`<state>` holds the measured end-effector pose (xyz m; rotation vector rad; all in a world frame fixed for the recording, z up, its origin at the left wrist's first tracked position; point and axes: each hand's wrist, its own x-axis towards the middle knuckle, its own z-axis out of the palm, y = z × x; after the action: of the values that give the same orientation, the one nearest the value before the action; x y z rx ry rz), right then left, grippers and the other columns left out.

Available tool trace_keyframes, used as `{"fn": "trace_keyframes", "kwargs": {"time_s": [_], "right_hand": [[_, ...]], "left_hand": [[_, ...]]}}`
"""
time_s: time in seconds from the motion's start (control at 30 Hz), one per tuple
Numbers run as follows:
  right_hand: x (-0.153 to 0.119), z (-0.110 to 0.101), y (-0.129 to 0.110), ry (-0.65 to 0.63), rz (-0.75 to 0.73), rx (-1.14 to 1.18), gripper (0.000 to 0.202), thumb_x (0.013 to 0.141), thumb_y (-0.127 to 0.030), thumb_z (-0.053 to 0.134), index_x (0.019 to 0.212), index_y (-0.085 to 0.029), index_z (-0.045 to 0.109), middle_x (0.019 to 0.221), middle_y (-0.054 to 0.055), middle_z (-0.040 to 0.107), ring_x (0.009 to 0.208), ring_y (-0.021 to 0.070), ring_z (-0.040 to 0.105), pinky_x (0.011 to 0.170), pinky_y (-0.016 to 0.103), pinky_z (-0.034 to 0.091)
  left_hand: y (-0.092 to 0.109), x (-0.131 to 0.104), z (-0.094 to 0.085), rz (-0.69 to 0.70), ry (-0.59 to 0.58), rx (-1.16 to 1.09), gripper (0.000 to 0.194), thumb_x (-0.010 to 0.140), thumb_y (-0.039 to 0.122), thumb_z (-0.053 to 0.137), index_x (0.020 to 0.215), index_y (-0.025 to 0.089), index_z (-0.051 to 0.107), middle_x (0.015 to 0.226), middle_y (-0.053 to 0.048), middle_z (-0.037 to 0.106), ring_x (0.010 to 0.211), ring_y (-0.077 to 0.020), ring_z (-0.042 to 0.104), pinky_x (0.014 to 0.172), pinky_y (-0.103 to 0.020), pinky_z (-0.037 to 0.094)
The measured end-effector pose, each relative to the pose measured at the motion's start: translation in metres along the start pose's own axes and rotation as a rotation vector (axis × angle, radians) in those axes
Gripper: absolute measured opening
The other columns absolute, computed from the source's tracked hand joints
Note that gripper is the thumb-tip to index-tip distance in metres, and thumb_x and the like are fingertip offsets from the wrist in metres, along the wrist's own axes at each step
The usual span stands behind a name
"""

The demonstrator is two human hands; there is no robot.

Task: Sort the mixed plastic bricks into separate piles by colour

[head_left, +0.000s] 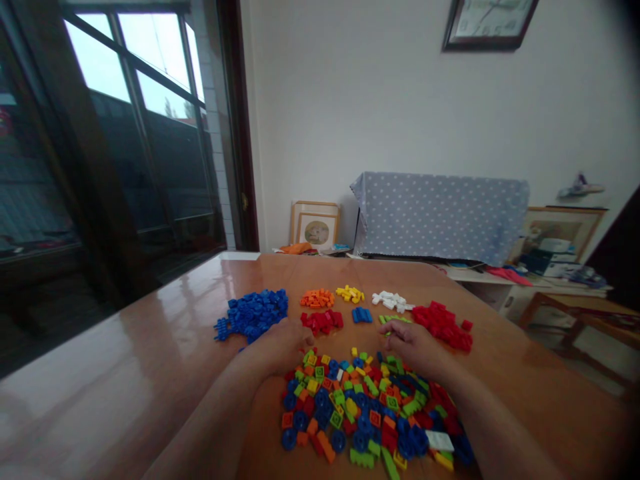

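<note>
Toy building bricks in many colours lie in a mixed heap (357,403) in front of me. My left hand (287,343) is over the heap's far left edge, between the blue bricks (257,313) and the small red pile (323,322). Its fingers curl downward with the tips close together; what they hold, if anything, is hidden. My right hand (410,341) hovers at the heap's far right side, beside the light green bricks (393,319), partly covering them. Its fingers are loosely bent and apart from the thumb, with nothing visible between them.
Beyond the heap sit sorted piles: orange bricks (317,298), yellow bricks (350,293), white bricks (391,301), flat blue pieces (362,315) and a larger red pile (443,325). The glossy wooden table (125,373) extends left. A dotted cloth (443,217) covers something behind it.
</note>
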<state>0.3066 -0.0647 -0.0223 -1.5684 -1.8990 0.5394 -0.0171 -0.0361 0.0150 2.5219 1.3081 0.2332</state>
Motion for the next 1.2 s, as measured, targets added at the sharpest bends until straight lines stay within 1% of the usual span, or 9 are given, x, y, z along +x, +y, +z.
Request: {"fn": "trace_keyframes", "kwargs": {"time_s": [0.1,0.2,0.33,0.53,0.77,0.97,1.07,1.13,1.2], "right_hand": [[0.0,0.0,0.0,-0.015,-0.032,-0.009,0.027,0.083,-0.027,0.047,0.101,-0.02,0.066,0.07,-0.002,0.062,0.063,0.015,0.056,0.056,0.024,0.036],[0.0,0.001,-0.001,-0.029,-0.056,-0.014,0.027,0.085,-0.028,0.047,0.101,-0.019,0.066,0.072,-0.001,0.064,0.067,0.0162,0.059,0.059,0.025,0.039],[-0.002,-0.001,-0.005,-0.009,-0.084,-0.042,0.025,0.086,-0.027,0.046,0.098,-0.019,0.067,0.073,0.0,0.064,0.07,0.0166,0.059,0.06,0.025,0.04],[-0.005,-0.005,-0.014,-0.005,-0.113,-0.094,0.026,0.09,-0.033,0.044,0.096,-0.02,0.066,0.074,0.0,0.063,0.071,0.017,0.059,0.06,0.025,0.039],[-0.005,-0.003,-0.019,0.019,-0.115,-0.086,0.027,0.09,-0.035,0.045,0.094,-0.02,0.068,0.071,0.0,0.062,0.067,0.0171,0.057,0.059,0.026,0.038],[-0.007,-0.003,-0.031,0.04,-0.122,-0.032,0.025,0.088,-0.032,0.048,0.095,-0.02,0.068,0.077,0.002,0.065,0.072,0.0182,0.058,0.061,0.026,0.039],[-0.01,-0.001,-0.041,0.041,-0.123,0.011,0.022,0.088,-0.031,0.05,0.094,-0.02,0.068,0.075,0.001,0.064,0.069,0.0167,0.057,0.061,0.025,0.039],[-0.013,0.003,-0.051,0.011,-0.122,0.078,0.021,0.088,-0.032,0.05,0.093,-0.02,0.067,0.071,0.0,0.062,0.065,0.015,0.055,0.059,0.024,0.038],[-0.017,0.008,-0.062,-0.037,-0.123,0.176,0.02,0.088,-0.034,0.052,0.092,-0.02,0.066,0.073,0.0,0.061,0.065,0.0138,0.054,0.058,0.023,0.038]], "left_hand": [[0.002,0.001,0.0,0.038,-0.031,0.043,0.032,0.068,0.014,0.06,0.093,0.027,0.074,0.099,-0.005,0.07,0.101,-0.0247,0.059,0.089,-0.031,0.043],[-0.001,0.003,0.004,0.076,-0.042,0.107,0.03,0.069,0.013,0.057,0.089,0.027,0.075,0.095,-0.005,0.069,0.096,-0.0236,0.06,0.088,-0.032,0.043],[-0.006,0.005,0.009,0.054,-0.027,0.163,0.019,0.067,0.013,0.057,0.076,0.023,0.07,0.088,-0.005,0.067,0.089,-0.0226,0.059,0.081,-0.03,0.043],[-0.004,0.002,0.006,0.004,0.012,0.1,0.027,0.065,0.012,0.057,0.088,0.025,0.065,0.089,-0.003,0.065,0.09,-0.0211,0.058,0.074,-0.027,0.042],[0.007,0.001,0.002,-0.053,0.051,0.065,0.016,0.066,0.012,0.052,0.074,0.022,0.062,0.076,-0.001,0.064,0.076,-0.0173,0.056,0.06,-0.024,0.032],[0.016,-0.002,-0.007,-0.07,0.021,-0.102,0.014,0.065,0.013,0.052,0.073,0.021,0.06,0.069,0.003,0.063,0.065,-0.0134,0.056,0.055,-0.022,0.03],[0.02,-0.002,-0.011,-0.078,0.055,-0.245,0.018,0.07,0.015,0.052,0.084,0.02,0.061,0.071,0.002,0.064,0.064,-0.0132,0.058,0.055,-0.021,0.033],[0.027,-0.001,-0.011,-0.038,0.097,-0.369,0.023,0.074,0.018,0.051,0.094,0.02,0.062,0.077,0.001,0.065,0.066,-0.0135,0.059,0.056,-0.021,0.036],[0.037,0.0,-0.01,0.023,0.118,-0.475,0.023,0.077,0.021,0.051,0.097,0.019,0.062,0.083,0.0,0.066,0.068,-0.0136,0.059,0.057,-0.021,0.038]]}}
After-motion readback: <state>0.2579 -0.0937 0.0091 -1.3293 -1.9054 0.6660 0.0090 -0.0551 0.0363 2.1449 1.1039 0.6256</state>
